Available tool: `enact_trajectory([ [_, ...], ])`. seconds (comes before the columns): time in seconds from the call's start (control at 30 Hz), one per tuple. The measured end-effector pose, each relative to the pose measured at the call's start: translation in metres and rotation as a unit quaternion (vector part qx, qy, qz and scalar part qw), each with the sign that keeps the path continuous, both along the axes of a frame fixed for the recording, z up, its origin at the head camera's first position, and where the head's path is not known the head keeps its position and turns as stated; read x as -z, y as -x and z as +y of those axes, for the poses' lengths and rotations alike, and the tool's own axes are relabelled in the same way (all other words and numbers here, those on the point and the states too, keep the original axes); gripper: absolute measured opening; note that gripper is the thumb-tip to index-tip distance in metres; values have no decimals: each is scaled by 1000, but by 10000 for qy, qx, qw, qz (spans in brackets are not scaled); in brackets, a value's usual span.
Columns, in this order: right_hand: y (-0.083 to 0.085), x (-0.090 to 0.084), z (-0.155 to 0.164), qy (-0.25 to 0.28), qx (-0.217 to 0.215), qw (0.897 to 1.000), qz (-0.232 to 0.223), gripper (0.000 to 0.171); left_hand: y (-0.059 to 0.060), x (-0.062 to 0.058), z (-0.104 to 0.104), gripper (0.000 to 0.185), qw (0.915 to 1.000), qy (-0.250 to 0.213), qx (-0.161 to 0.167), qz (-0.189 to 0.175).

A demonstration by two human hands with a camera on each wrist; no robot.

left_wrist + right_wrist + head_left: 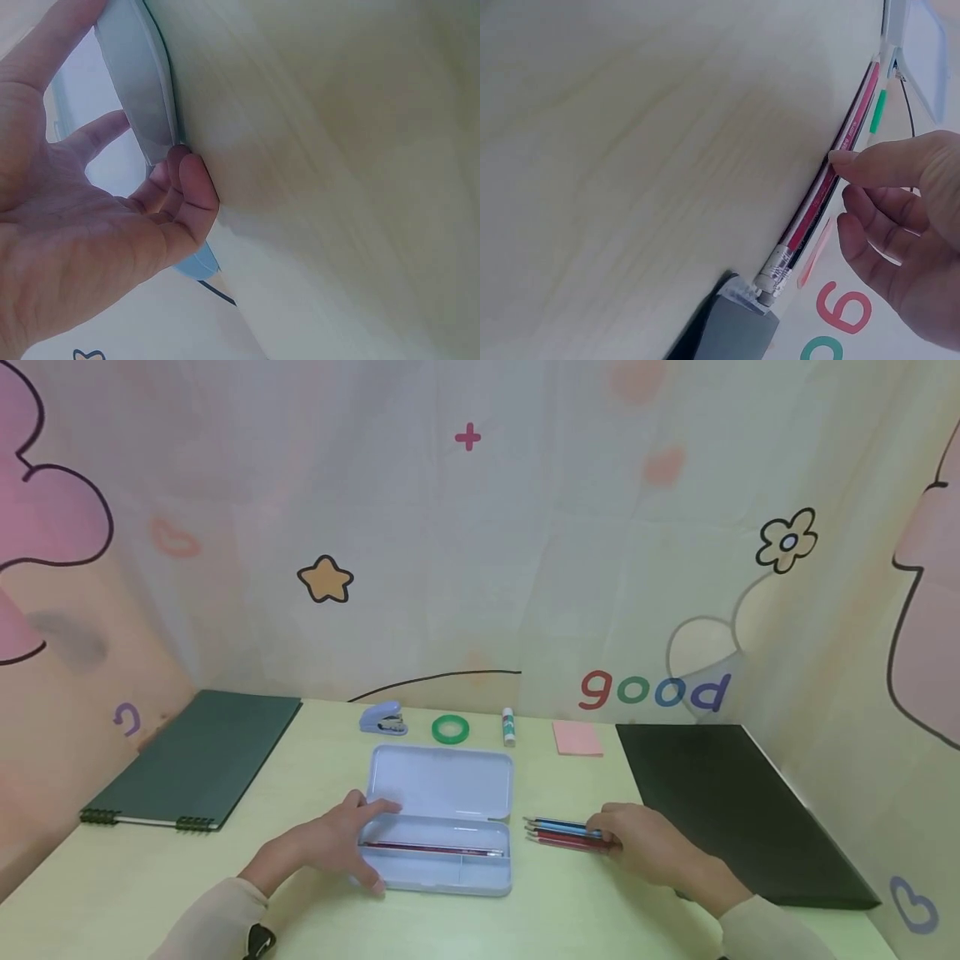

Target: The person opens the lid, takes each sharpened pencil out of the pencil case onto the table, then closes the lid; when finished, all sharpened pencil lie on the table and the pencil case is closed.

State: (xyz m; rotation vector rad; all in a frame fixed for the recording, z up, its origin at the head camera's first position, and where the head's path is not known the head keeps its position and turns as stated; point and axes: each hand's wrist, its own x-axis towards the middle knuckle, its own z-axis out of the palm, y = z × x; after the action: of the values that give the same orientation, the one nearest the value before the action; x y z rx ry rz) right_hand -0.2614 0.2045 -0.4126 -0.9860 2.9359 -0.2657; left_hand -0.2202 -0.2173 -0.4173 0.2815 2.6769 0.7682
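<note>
Left hand (pixel 341 839) grips the left end of the open pencil case (pixel 450 888). Pencils (pixel 557 837) lie just right of the case, tips toward it; right hand (pixel 641 843), the nearer, pinches their half farther from the case. Pale worktop (pixel 450 931) beneath. Beyond the case: stapler (pixel 382 718), glue stick (pixel 508 727), printed cloth (pixel 450 568).

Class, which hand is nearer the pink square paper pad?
Right. The right hand is in front of the pad; the left hand touches the pale-blue rectangular case, farther left.

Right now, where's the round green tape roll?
In the head view, the tape sits left of centre, behind the lavender pencil case, between the purple stapler and white glue stick.
</note>
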Motion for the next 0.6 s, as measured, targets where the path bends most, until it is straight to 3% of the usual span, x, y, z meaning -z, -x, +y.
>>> enact_trajectory([
  [0.23, 3, -3, -5, 150, -150, 9997, 157, 25, 0, 2, -1, 95, 10000, -26, -48, -51],
  [0.43, 10, -11, -25, 331, -86, 9992, -230, 41, 1, 4, -2, 95, 10000, -36, -47, -49],
  [0.6, 14, -18, -52, 947, -415, 9924, -666, 48, 1, 3, -2, 95, 10000, -58, 10, 4],
])
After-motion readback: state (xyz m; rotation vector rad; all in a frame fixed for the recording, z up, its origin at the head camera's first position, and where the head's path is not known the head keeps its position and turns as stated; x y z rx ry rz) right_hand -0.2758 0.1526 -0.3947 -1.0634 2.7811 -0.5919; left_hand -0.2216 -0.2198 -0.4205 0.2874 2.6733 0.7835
